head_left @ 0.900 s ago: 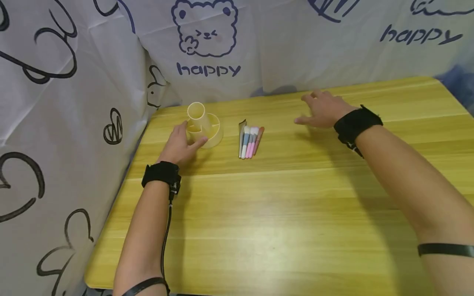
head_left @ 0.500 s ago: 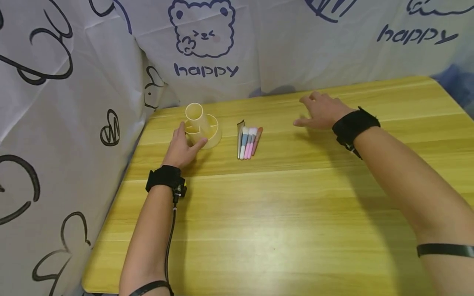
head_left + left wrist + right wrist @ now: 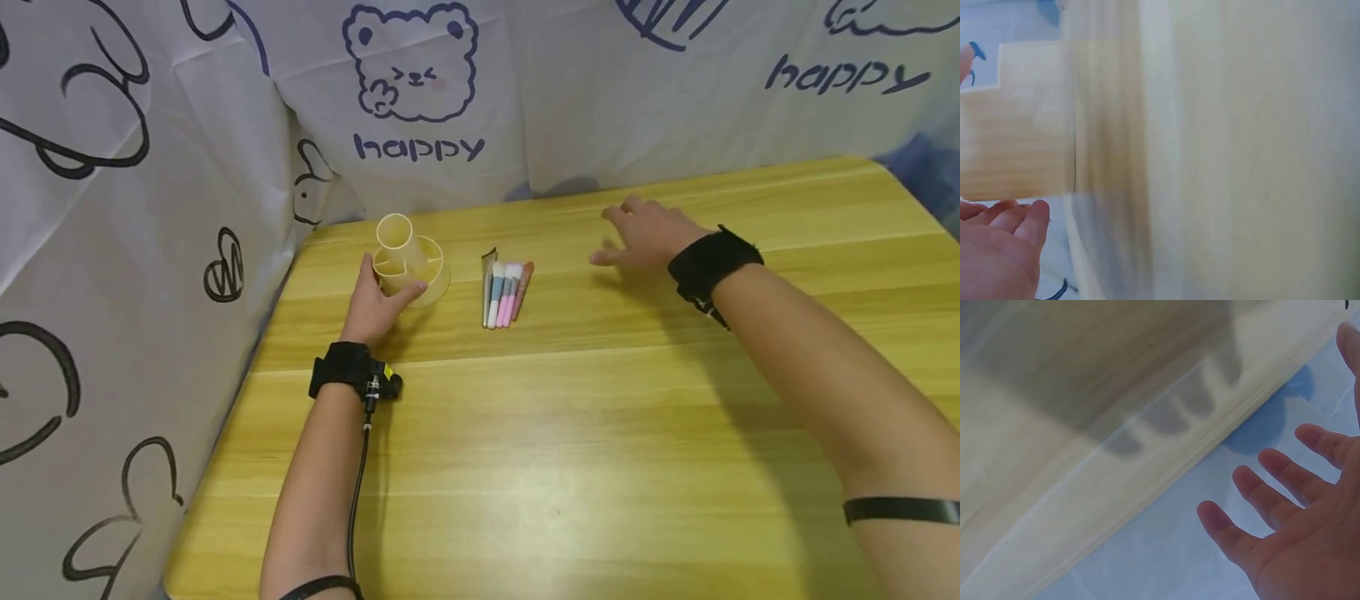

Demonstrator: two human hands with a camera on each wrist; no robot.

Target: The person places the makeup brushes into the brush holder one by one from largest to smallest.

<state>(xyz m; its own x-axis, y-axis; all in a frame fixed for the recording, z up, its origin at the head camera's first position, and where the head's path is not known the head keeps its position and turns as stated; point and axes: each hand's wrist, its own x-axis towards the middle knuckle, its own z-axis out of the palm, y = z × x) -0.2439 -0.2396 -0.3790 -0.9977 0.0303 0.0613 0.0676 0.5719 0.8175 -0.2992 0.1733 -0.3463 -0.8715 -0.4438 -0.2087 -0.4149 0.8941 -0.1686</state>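
A cream-yellow round pen holder (image 3: 433,287) stands at the table's far left, with a low divided base and a tall tube rising from it. My left hand (image 3: 375,308) grips its near left side, thumb at the front and fingers round the left. In the left wrist view, the holder's wall (image 3: 1016,137) lies between the thumb and the fingers (image 3: 1029,225). Right of the holder lie several makeup brushes (image 3: 506,296) side by side, with white, pink, blue-grey and brown parts. My right hand (image 3: 648,237) hovers over the table to their right, fingers spread, holding nothing.
The wood-grain table (image 3: 555,433) spans most of the head view. White cloth (image 3: 585,100) with dark drawings hangs along its back and left edges. A black cable (image 3: 358,492) runs along my left forearm from the wrist strap.
My left wrist has shifted slightly right and turned, while that hand stays at the pen holder. Holder and brushes keep their places on the table. The right hand has barely moved.
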